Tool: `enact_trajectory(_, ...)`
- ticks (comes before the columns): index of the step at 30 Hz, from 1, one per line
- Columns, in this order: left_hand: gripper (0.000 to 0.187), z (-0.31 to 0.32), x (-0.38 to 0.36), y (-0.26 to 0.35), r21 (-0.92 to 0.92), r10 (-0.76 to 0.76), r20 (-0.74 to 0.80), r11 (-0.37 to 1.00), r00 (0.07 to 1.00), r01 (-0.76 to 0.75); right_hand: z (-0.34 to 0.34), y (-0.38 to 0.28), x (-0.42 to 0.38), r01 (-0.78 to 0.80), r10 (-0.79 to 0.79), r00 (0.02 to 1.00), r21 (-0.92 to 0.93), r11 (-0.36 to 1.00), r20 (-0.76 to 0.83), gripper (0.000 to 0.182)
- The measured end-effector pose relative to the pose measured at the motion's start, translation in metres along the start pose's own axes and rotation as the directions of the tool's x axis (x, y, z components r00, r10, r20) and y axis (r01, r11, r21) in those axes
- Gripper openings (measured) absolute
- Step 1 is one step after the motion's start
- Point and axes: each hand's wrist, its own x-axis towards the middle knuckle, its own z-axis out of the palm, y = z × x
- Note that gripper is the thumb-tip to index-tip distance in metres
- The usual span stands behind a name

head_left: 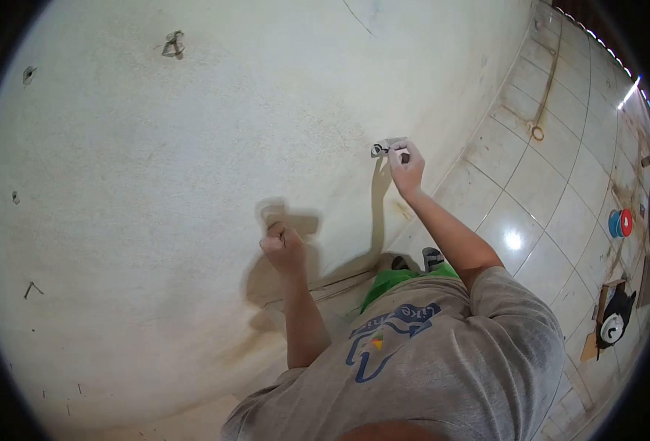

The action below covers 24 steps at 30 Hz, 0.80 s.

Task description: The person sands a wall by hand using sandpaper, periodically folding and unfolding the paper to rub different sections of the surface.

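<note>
small grey tool [376, 152]: in the right hand, in front of the pale wall, near the edge where wall meets tiles; a pale ring shows at one end. whether it touches the wall cannot be told.
right hand [406, 167]: arm stretched out, fingers drawn together around the tool, their tips whitish.
left hand [284, 250]: raised in front of the wall, lower and nearer the body, fingers curled into a loose fist; whether anything lies inside cannot be told.
wall [156, 191]: off-white and rough, with brownish smudges low down and small holes at the left; shadows fall on it beside both hands.
damaged patch [173, 45]: a dark, chipped spot high on the wall.
tiles [520, 202]: pale squares to the right, stained brown in places, with a bright glare.
spool [621, 223]: red and blue, well apart from both hands, near the right edge.
shirt [443, 360]: grey, blue print on its front, above green clothing [386, 287].
</note>
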Motion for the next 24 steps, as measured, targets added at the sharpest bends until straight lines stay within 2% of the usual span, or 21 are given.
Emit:
enact_trajectory(3,0.021,0.001,-0.005,-0.016,-0.039,-0.015,0.015,0.999,1.000,0.016,-0.005,0.023,0.019,-0.058,0.037,0.995,0.230,0.971,0.096,0.012)
enact_trajectory(5,0.024,0.006,-0.005,-0.026,-0.057,0.006,-0.009,0.998,1.000,-0.006,-0.006,0.016,0.022,-0.016,-0.006,0.993,0.177,0.984,0.122,0.016)
enact_trajectory(7,0.023,0.002,-0.003,-0.006,-0.101,-0.016,-0.005,0.995,1.000,0.015,-0.008,-0.007,0.021,-0.010,-0.004,0.989,0.095,0.995,0.147,0.018)
enact_trajectory(10,0.023,0.002,-0.003,-0.012,-0.126,-0.024,0.022,0.992,0.999,0.027,-0.008,0.008,0.029,-0.014,0.009,0.991,0.037,0.999,0.132,0.023)
enact_trajectory(14,0.021,0.002,-0.003,-0.019,-0.118,0.017,0.045,0.993,0.999,-0.012,-0.014,0.014,0.025,-0.118,0.087,0.983,0.197,0.973,0.160,0.026)
enact_trajectory(16,0.017,-0.002,-0.003,-0.014,-0.146,-0.037,0.168,0.987,0.985,0.062,-0.026,-0.018,0.010,-0.196,0.151,0.966,0.214,0.957,0.211,0.031)
enact_trajectory(19,0.013,-0.005,-0.017,0.008,-0.156,-0.102,0.295,0.976,0.950,0.153,-0.044,-0.059,-0.021,-0.323,0.151,0.877,0.328,0.888,0.455,0.039)
enact_trajectory(20,0.013,-0.002,-0.023,0.021,-0.154,-0.124,0.329,0.971,0.936,0.183,-0.049,-0.068,-0.034,-0.352,0.177,0.827,0.245,0.903,0.534,0.042)
enact_trajectory(21,0.015,-0.003,-0.024,0.040,-0.214,-0.275,0.462,0.888,0.843,0.407,-0.053,-0.077,-0.044,-0.369,0.203,0.770,0.162,0.915,0.605,0.045)
enact_trajectory(22,0.019,0.001,-0.023,0.054,-0.243,-0.383,0.592,0.754,0.709,0.610,-0.056,-0.083,-0.051,-0.373,0.228,0.709,0.081,0.924,0.667,0.047)
enact_trajectory(24,0.024,0.020,-0.030,0.066,-0.324,-0.184,0.664,0.802,0.725,0.501,-0.060,-0.090,-0.062,-0.076,0.094,0.672,-0.058,0.995,0.734,0.042)
